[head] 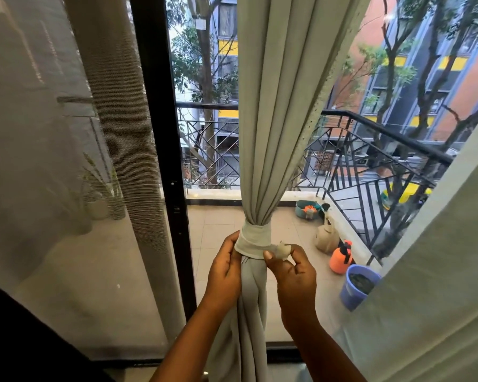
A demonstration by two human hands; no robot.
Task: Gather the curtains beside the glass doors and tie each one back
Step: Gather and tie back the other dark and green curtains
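A pale grey-green curtain [276, 111] hangs before the glass door [210, 150], bunched into a narrow bundle at waist height. A matching fabric tie-back band [253, 242] wraps around the bundle. My left hand [225, 267] grips the gathered curtain just below the band, its fingers behind the fabric. My right hand [293, 267] pinches the band's loose end, which carries a small whitish fastener [283, 250], on the bundle's right side. Another curtain of the same cloth [436, 266] hangs at the right edge.
A sheer mesh curtain [66, 161] covers the left pane beside the black door frame [160, 133]. Beyond the glass lies a tiled balcony with a black railing [370, 150], an orange sprayer [341, 257], a blue bucket [358, 285], a watering can and potted plants.
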